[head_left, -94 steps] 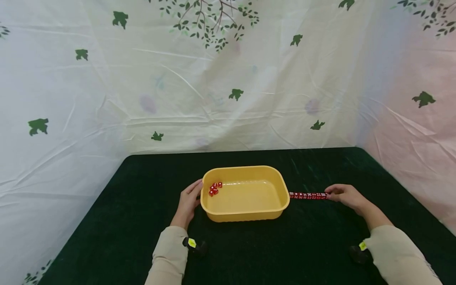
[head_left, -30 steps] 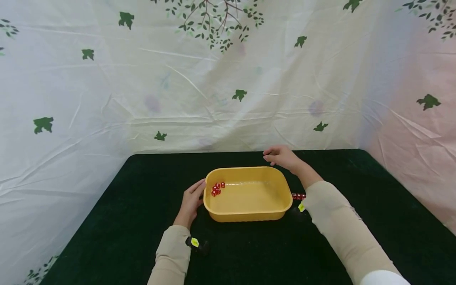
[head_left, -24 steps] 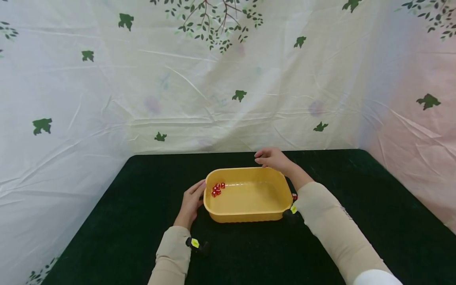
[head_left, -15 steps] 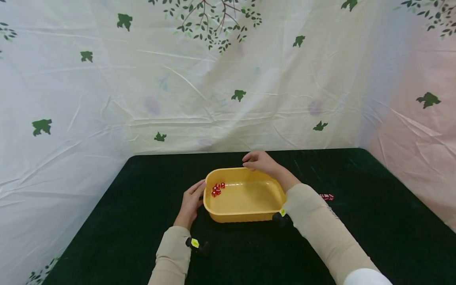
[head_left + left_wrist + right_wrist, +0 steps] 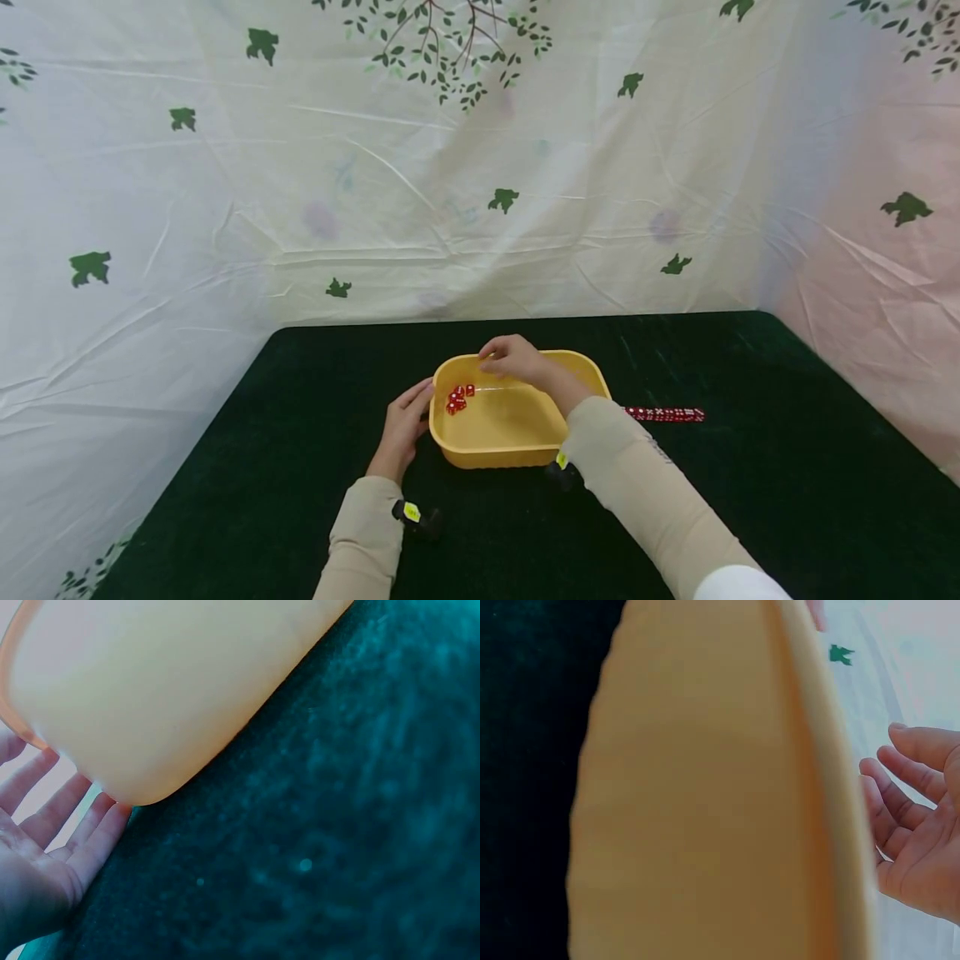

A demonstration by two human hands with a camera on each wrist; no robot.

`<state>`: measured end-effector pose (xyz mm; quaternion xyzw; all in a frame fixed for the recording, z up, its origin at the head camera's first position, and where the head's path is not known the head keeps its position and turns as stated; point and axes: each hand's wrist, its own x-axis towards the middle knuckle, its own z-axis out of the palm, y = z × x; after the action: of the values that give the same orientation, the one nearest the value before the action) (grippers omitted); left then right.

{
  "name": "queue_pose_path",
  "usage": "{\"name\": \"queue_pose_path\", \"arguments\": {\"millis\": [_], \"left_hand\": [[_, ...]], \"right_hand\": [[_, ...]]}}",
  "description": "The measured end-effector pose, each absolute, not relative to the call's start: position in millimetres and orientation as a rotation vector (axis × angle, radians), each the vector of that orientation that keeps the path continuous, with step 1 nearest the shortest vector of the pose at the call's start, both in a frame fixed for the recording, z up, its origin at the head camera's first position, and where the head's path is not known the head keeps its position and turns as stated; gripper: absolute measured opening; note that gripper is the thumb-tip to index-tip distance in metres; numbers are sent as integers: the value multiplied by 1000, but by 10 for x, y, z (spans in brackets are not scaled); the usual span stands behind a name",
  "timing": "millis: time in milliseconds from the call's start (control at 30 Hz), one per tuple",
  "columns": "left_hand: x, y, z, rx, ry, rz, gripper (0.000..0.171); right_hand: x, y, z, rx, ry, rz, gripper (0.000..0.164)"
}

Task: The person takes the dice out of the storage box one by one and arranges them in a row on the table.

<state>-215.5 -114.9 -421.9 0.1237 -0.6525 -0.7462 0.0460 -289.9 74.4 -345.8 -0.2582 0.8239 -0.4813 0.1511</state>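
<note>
A yellow plastic basin [image 5: 501, 459] stands on the dark green cloth. Inside it, against the left end, lie several red dice [image 5: 456, 400] with white spots. My left hand [image 5: 399, 427] touches the basin's left end from outside; in the left wrist view its nearly straight fingers [image 5: 101, 836] meet the outer wall. Over the basin's far side hovers my right hand [image 5: 517, 360], fingers loosely bent. Nothing shows between its thumb and fingers [image 5: 907, 772] in the right wrist view. Right of the basin, red dice form a straight row [image 5: 666, 414], its left end hidden by the sleeve.
Green cloth [image 5: 750, 500] covers the table. A pale fabric backdrop [image 5: 450, 208] with leaf prints rises behind it and at both sides. A black wrist camera [image 5: 562, 473] hangs beneath the right sleeve, close to the basin's front wall.
My right hand has left the right end of the dice row and travelled left, first behind the basin, then over it. The left hand keeps its place on the basin.
</note>
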Motion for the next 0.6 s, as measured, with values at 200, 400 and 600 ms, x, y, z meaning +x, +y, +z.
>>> {"name": "queue_pose_path", "arguments": {"millis": [200, 400, 600], "left_hand": [[-2150, -1140, -4208, 380, -2004, -2269, 46], [-2149, -1147, -4210, 388, -1995, -2277, 46], [-2148, -1147, -4211, 387, -2001, -2276, 45]], "right_hand": [[-2851, 637, -3511, -705, 2355, -1321, 24], [-2843, 559, -3624, -693, 2349, -1273, 23], [-2824, 503, -3700, -669, 2328, -1245, 21]]}}
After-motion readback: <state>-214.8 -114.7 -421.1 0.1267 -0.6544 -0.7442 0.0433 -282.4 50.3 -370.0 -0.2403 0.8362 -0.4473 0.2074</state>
